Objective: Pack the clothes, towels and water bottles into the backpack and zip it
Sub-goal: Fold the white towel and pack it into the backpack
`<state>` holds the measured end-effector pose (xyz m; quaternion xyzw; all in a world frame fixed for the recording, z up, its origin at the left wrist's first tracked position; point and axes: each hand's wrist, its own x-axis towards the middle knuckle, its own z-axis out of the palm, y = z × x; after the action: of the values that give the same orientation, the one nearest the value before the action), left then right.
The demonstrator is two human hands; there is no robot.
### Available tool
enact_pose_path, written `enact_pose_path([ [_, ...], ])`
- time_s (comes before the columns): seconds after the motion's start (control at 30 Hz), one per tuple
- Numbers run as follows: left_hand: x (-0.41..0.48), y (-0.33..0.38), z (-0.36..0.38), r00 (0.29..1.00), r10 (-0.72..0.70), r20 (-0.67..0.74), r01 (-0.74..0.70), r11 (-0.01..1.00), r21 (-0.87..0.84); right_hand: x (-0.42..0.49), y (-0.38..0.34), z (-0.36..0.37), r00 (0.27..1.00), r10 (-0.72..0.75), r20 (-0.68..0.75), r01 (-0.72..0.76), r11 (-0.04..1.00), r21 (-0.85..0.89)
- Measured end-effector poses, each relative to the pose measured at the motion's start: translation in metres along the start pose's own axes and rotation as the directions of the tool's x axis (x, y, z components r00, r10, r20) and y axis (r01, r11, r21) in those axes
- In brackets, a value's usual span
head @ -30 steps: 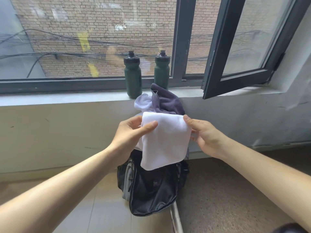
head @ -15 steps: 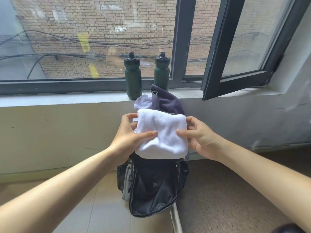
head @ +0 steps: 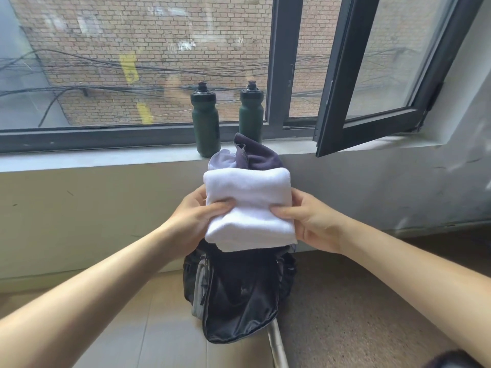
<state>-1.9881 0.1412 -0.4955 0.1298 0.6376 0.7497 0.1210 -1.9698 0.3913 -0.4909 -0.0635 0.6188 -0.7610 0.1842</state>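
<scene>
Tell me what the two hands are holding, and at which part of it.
Both hold the folded white towel: the left hand grips its left side, the right hand its right side, thumbs pressed on its top, above the backpack.

Towel [head: 248, 208]: white terry cloth, soft nap. Backpack [head: 239, 301]: black fabric with slight sheen; bottles [head: 206, 123] matt dark-green plastic. Sill [head: 106, 158] smooth, grey, matt; wall [head: 79, 208] scuffed paint.

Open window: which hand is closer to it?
Right. The right hand grips the towel, down-left of the open window; the left hand grips the towel's other end, farther off.
</scene>
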Motion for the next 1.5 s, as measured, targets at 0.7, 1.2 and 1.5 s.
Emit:
enact_pose_path([
  [0.7,-0.019,0.011,0.014,0.857,-0.314,0.409,0.295,0.949,0.111,-0.019,-0.018,0.012,0.976,-0.122,0.179,0.163,0.958,-0.235],
  [1.2,-0.011,-0.017,0.027,0.964,-0.160,0.211,-0.002,0.793,0.610,-0.010,0.001,0.000,0.991,0.050,0.121,0.010,0.893,-0.450],
  [1.5,0.007,-0.023,0.001,0.988,-0.089,0.124,-0.062,0.508,0.859,0.010,0.027,0.007,0.976,-0.214,0.038,0.178,0.686,-0.706],
])
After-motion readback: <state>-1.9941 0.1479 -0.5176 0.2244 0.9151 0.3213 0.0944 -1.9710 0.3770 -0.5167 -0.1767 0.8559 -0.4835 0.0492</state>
